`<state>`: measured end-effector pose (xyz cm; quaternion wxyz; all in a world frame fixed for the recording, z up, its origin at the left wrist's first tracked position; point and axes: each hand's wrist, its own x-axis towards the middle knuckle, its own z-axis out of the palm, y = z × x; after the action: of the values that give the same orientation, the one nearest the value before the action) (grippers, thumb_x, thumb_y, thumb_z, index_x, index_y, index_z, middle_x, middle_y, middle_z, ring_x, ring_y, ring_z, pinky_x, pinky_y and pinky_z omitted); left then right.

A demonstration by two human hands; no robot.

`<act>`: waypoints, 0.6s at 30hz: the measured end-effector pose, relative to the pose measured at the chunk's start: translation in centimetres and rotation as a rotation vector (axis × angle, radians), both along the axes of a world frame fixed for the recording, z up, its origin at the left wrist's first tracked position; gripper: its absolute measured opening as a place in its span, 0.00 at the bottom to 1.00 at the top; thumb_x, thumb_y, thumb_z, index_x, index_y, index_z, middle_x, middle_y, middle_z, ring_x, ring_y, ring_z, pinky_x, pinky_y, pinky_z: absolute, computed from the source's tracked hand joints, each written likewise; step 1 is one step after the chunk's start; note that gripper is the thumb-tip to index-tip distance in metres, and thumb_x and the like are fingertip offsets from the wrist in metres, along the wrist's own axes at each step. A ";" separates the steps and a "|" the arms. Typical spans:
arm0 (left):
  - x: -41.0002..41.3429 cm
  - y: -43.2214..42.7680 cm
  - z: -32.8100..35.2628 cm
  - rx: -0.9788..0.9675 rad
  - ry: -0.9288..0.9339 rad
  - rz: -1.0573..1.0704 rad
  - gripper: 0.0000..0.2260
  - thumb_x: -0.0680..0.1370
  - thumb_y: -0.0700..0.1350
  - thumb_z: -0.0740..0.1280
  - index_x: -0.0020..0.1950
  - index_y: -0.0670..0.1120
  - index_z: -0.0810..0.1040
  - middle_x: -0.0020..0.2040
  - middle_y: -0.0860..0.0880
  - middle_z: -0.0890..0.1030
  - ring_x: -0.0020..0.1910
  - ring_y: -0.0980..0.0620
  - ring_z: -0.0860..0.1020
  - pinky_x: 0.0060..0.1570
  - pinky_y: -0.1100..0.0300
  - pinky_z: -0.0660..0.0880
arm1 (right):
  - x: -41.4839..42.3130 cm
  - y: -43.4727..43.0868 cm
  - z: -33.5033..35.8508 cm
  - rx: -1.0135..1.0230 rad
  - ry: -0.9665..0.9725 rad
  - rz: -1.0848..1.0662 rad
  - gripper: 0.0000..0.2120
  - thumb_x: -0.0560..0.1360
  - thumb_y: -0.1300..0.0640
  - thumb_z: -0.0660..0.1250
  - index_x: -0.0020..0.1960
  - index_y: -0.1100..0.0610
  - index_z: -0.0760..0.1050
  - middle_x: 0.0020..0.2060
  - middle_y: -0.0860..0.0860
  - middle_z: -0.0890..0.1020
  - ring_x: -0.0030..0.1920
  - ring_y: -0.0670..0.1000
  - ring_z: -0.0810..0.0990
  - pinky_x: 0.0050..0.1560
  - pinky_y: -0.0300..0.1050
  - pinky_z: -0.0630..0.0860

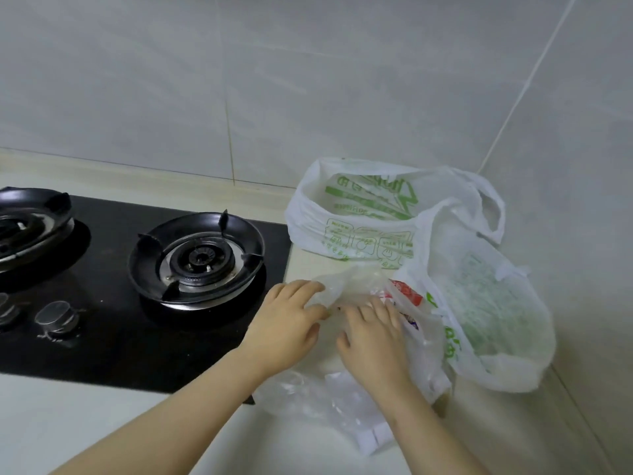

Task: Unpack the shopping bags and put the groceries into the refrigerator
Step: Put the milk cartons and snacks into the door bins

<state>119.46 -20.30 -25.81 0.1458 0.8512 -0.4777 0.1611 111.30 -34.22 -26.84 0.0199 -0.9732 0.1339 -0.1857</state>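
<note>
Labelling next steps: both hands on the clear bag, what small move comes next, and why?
Probably pull open the clear plastic bag: the left hand pinches its edge, the right hand rests on it, and the red-labelled packet sits inside.

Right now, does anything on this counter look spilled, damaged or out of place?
Nothing spilled or damaged. One oddity: a loose clear bag at the counter's front seems to lap onto the black hob's corner, though the near burner looks unlit.

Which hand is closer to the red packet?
Right. The right hand rests on the clear bag, its fingertips just beside the red packet. The left hand holds the clear bag's edge farther off, on the stove side.
</note>
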 end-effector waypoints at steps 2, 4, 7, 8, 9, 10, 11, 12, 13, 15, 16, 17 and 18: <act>0.2 -1.1 -0.3 -0.002 -0.040 -0.066 0.13 0.67 0.45 0.58 0.41 0.51 0.82 0.54 0.49 0.81 0.55 0.44 0.78 0.53 0.50 0.75 | -0.2 -0.8 -0.2 0.004 0.039 -0.038 0.17 0.55 0.55 0.77 0.44 0.53 0.82 0.38 0.48 0.83 0.50 0.56 0.82 0.61 0.51 0.62; 0.6 -2.1 -0.6 0.052 -0.124 -0.130 0.11 0.67 0.46 0.61 0.43 0.51 0.82 0.55 0.50 0.81 0.58 0.43 0.78 0.54 0.45 0.75 | -0.5 -1.5 -0.5 0.022 0.089 -0.076 0.20 0.53 0.53 0.78 0.44 0.52 0.82 0.38 0.48 0.84 0.50 0.56 0.82 0.59 0.52 0.62; 1.3 -3.2 -1.0 0.254 -0.187 -0.186 0.17 0.57 0.48 0.76 0.45 0.52 0.83 0.54 0.50 0.82 0.58 0.43 0.78 0.52 0.38 0.75 | -1.0 -2.2 -1.1 0.017 0.147 -0.098 0.23 0.49 0.50 0.79 0.43 0.51 0.82 0.38 0.47 0.83 0.49 0.56 0.82 0.59 0.54 0.62; 1.6 -3.4 -1.1 0.315 -0.186 -0.168 0.20 0.53 0.49 0.78 0.44 0.52 0.84 0.53 0.50 0.82 0.57 0.43 0.79 0.52 0.38 0.75 | -1.1 -2.4 -1.3 0.014 0.167 -0.097 0.24 0.48 0.49 0.79 0.43 0.50 0.82 0.38 0.47 0.83 0.48 0.55 0.82 0.58 0.55 0.62; 1.9 -3.6 -1.3 0.355 -0.191 -0.141 0.21 0.51 0.50 0.79 0.42 0.52 0.84 0.52 0.50 0.82 0.57 0.43 0.79 0.52 0.38 0.75 | -1.1 -2.6 -1.5 0.011 0.178 -0.094 0.24 0.47 0.48 0.79 0.43 0.49 0.82 0.38 0.46 0.83 0.48 0.55 0.82 0.57 0.55 0.62; 2.2 -3.8 -1.4 0.389 -0.195 -0.112 0.21 0.49 0.50 0.79 0.41 0.52 0.84 0.51 0.49 0.83 0.56 0.43 0.80 0.51 0.37 0.74 | -0.9 -2.7 -1.6 0.007 0.189 -0.091 0.25 0.46 0.47 0.79 0.43 0.48 0.82 0.38 0.45 0.83 0.48 0.55 0.82 0.56 0.55 0.62; 2.6 -4.0 -1.5 0.417 -0.194 -0.085 0.22 0.48 0.49 0.80 0.40 0.52 0.84 0.50 0.48 0.83 0.56 0.42 0.80 0.51 0.37 0.74 | -0.7 -2.9 -1.8 0.003 0.196 -0.085 0.26 0.46 0.46 0.79 0.43 0.47 0.82 0.38 0.45 0.83 0.48 0.54 0.83 0.56 0.55 0.63; 3.0 -4.1 -1.8 0.438 -0.192 -0.063 0.21 0.47 0.49 0.80 0.39 0.51 0.84 0.50 0.47 0.83 0.55 0.42 0.80 0.50 0.37 0.74 | -0.5 -3.1 -1.9 0.003 0.207 -0.078 0.26 0.45 0.46 0.78 0.43 0.47 0.82 0.38 0.44 0.83 0.48 0.54 0.83 0.55 0.55 0.65; 3.3 -4.2 -2.0 0.448 -0.195 -0.040 0.21 0.46 0.48 0.80 0.38 0.50 0.84 0.50 0.46 0.83 0.55 0.41 0.80 0.50 0.37 0.74 | -0.2 -3.3 -2.1 0.003 0.209 -0.072 0.25 0.45 0.46 0.78 0.42 0.47 0.82 0.38 0.44 0.83 0.47 0.54 0.83 0.55 0.55 0.68; 4.0 -4.3 -2.5 0.447 -0.185 0.005 0.21 0.46 0.47 0.80 0.38 0.50 0.84 0.49 0.45 0.83 0.55 0.40 0.80 0.50 0.36 0.74 | 0.2 -3.9 -2.5 -0.008 0.203 -0.062 0.24 0.45 0.45 0.77 0.42 0.46 0.81 0.37 0.44 0.82 0.47 0.53 0.83 0.51 0.54 0.73; 4.3 -4.3 -2.9 0.437 -0.176 0.023 0.21 0.47 0.47 0.80 0.39 0.49 0.84 0.49 0.45 0.83 0.55 0.39 0.80 0.50 0.36 0.74 | 0.4 -4.2 -2.7 -0.016 0.200 -0.053 0.24 0.46 0.45 0.76 0.42 0.46 0.81 0.37 0.44 0.82 0.47 0.53 0.82 0.50 0.53 0.75; 4.8 -4.3 -3.3 0.417 -0.169 0.041 0.22 0.47 0.48 0.80 0.40 0.49 0.84 0.49 0.45 0.83 0.56 0.39 0.79 0.49 0.35 0.74 | 0.7 -4.6 -2.8 -0.016 0.198 -0.048 0.23 0.47 0.45 0.74 0.42 0.45 0.81 0.38 0.44 0.82 0.47 0.53 0.82 0.48 0.53 0.75; 5.2 -4.3 -3.6 0.401 -0.157 0.057 0.23 0.49 0.49 0.80 0.42 0.49 0.83 0.49 0.45 0.82 0.56 0.38 0.79 0.50 0.35 0.74 | 0.9 -4.8 -2.8 -0.009 0.209 -0.050 0.22 0.48 0.45 0.72 0.42 0.45 0.81 0.39 0.44 0.82 0.47 0.53 0.82 0.47 0.52 0.75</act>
<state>124.64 -24.62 -29.38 -0.0686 0.8612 -0.4859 0.1325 112.23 -39.06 -29.65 -0.0033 -0.9837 0.1587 -0.0842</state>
